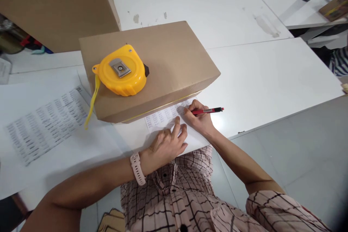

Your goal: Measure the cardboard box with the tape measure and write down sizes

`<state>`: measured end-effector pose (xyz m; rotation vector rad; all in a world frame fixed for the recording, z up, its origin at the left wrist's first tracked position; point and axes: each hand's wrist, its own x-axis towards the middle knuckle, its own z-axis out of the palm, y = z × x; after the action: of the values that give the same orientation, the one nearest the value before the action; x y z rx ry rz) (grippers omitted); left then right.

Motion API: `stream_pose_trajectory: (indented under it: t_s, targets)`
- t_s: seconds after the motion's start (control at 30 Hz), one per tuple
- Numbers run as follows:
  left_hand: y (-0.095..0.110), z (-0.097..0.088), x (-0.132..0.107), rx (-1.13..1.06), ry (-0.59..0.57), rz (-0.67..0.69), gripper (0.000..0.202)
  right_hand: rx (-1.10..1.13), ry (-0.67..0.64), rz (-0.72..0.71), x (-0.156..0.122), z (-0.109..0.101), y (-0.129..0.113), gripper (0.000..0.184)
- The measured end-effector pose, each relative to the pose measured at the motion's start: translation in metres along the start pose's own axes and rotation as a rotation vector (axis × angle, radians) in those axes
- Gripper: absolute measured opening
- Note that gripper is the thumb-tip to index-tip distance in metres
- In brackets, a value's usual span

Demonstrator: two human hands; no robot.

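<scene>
My right hand [199, 117] is closed around a red and black pen [208, 111], its tip at a sheet of paper [160, 117] covered in small rows of marks. With fingers spread, my left hand [170, 140] rests on the lower part of that sheet. Just beyond both hands lies a closed brown cardboard box [168, 58], which stands over the sheet's far edge. On top of the box sits a yellow tape measure [122, 72] with a metal clip and a yellow wrist strap hanging over the box's side.
A larger cardboard box [62, 11] stands at the back left. Another printed sheet [46, 127] lies on the white table [261, 79] to my left. At the far right are a shelf with a box [335, 7] and a striped sleeve [339, 61]. The table's front edge runs close to my body.
</scene>
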<state>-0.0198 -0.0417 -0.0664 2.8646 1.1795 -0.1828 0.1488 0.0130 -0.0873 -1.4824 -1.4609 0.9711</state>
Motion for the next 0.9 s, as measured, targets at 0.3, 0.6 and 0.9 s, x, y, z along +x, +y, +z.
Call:
stream_pose_trajectory:
  t_s: [0.3, 0.6, 0.9]
  targets:
    - [-0.0007, -0.0021, 0.0001, 0.021, 0.012, 0.013, 0.055, 0.015, 0.050, -0.015, 0.0006, -0.0001, 0.0032, 0.030]
    - [-0.0004, -0.0032, 0.0003, 0.021, 0.009, 0.013, 0.054, 0.025, 0.037, -0.029, 0.0011, 0.0000, 0.0017, 0.029]
    - [0.0002, -0.0084, 0.0009, 0.002, -0.029, -0.002, 0.054, 0.038, 0.073, -0.070, 0.0018, 0.0001, 0.0057, 0.028]
